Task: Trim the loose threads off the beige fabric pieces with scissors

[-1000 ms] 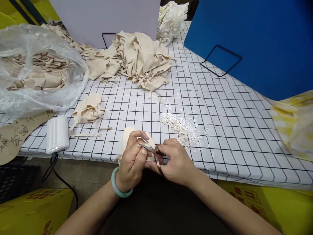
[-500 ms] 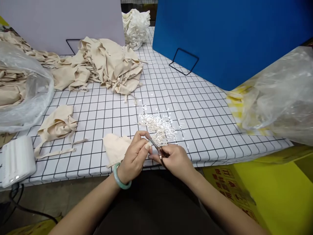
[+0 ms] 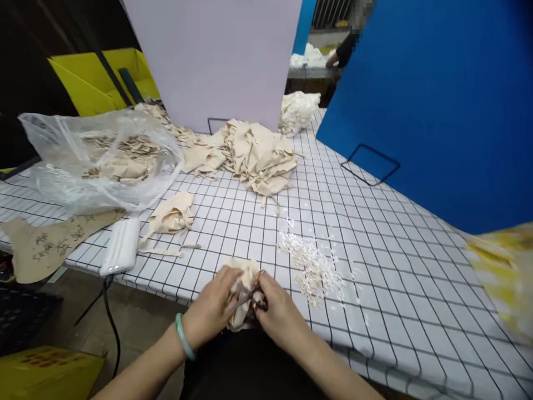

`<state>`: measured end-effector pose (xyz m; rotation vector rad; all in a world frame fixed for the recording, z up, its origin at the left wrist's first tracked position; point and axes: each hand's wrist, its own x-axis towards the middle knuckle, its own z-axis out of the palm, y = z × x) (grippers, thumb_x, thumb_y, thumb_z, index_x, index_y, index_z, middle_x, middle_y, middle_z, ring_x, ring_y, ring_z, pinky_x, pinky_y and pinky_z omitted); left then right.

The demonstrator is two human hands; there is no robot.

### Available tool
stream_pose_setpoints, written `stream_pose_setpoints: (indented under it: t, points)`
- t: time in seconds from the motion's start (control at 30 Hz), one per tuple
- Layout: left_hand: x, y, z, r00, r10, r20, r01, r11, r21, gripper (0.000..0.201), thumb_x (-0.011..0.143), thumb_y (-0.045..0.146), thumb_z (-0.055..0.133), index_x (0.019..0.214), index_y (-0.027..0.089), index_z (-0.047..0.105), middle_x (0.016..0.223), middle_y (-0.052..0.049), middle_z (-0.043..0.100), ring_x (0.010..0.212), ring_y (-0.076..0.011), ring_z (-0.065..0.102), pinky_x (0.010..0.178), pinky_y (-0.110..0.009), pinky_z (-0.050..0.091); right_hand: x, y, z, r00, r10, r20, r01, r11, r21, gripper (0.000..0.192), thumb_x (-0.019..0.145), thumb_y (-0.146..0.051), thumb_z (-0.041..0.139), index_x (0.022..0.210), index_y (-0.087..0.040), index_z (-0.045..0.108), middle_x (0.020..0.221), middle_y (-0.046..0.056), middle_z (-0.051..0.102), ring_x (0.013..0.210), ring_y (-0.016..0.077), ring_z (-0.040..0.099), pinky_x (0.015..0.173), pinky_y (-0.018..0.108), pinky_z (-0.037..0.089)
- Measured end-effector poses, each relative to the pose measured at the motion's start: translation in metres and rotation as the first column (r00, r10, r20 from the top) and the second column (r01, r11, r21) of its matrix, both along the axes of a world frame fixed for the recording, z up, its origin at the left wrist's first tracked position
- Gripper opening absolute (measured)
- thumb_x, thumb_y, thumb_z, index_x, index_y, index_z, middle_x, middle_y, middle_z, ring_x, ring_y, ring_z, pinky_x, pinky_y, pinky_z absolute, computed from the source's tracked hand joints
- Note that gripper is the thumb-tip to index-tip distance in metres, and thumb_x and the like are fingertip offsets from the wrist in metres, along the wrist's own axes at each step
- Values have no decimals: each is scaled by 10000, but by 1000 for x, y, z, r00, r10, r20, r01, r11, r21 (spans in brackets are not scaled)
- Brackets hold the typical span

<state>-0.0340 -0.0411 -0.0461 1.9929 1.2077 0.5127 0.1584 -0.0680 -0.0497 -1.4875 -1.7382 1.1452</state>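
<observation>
My left hand [image 3: 215,303], a green bangle at its wrist, is closed on a beige cloth piece [image 3: 246,269] at the table's front edge. In my right hand [image 3: 280,315] is a small pair of scissors [image 3: 245,300], its blades pointing left across the cloth toward my left fingers. Motion blur hides whether the blades touch the cloth. To the right of my hands lies a scatter of small pale snippets [image 3: 312,266]. A loose beige cloth piece with straps [image 3: 171,215] rests to the left.
A heap of beige cloth [image 3: 260,155] stands by a pale panel [image 3: 216,61]. Left are an open clear plastic bag [image 3: 54,178] with more cloth, a white corded device [image 3: 121,244] and a marked tan sheet [image 3: 50,250]. A blue panel [image 3: 433,105] rises right. A person's arm [image 3: 343,53] shows behind.
My view has swung left. My hands have come lower and closer to the table's edge, with the cloth now bunched between them; the scissors have turned to point left.
</observation>
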Motion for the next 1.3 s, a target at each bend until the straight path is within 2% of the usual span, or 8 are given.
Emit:
stream_pose_setpoints:
  t: [0.13,0.3,0.37,0.5,0.67,0.8,0.97,1.3]
  points:
    - [14,39,31,988,50,147,-52,999,8,141,918,127,490,917,212,602,899,-32,614,809,-185,606,734,-316,527,-13,46,19,995,38,-87,-25,988,150,203,699,-38,535,773,-219,481,783,-14,601,703,153,560,604,250,441]
    - [53,178,116,965,151,214,-227,890,395,161,916,119,522,995,187,645,966,-62,632,880,-209,623,797,-371,552,17,180,103,977,-195,-87,213,926,313,110,806,-240,607,901,-211,558,803,0,631,678,156,546,586,264,442]
    - [73,223,131,951,217,220,-293,862,414,285,942,151,522,1216,165,599,1266,-143,567,1099,-253,610,938,-431,536,33,236,130,934,-356,-17,340,873,349,172,801,-291,630,934,-203,565,873,32,664,703,172,574,603,283,439]
    - [76,238,87,957,272,104,-291,884,367,414,858,152,644,1269,154,595,1431,-166,497,1329,-310,501,1111,-467,441,54,284,120,857,-509,81,445,811,380,265,746,-355,706,895,-214,538,1056,107,665,886,243,591,704,332,394]
    - [-13,199,15,874,480,-69,-447,852,272,380,744,143,721,1116,168,649,1396,-179,549,1410,-383,389,1164,-571,322,42,241,52,867,-414,276,345,900,267,408,708,-609,711,752,-248,527,786,41,666,744,249,587,638,325,349]
    - [-72,193,6,785,607,-126,-576,789,212,206,799,190,658,1000,146,654,1150,-190,646,1237,-385,537,1020,-563,448,8,205,35,937,-229,262,177,962,206,460,717,-668,681,821,-247,528,786,20,661,684,213,584,616,312,388]
    - [-49,153,6,890,457,-3,-449,876,174,152,924,268,549,986,198,670,903,-46,696,808,-172,664,733,-302,577,-18,176,25,998,-62,7,61,994,91,393,750,-564,692,869,-233,514,763,-22,605,622,151,527,592,287,423]
    - [-69,116,-10,848,530,17,-511,809,290,233,859,86,482,1025,148,634,1126,-138,591,1086,-281,570,976,-461,496,5,130,-11,983,-183,-3,183,983,-7,265,711,-360,668,873,-230,503,816,-10,602,647,144,522,649,304,444]
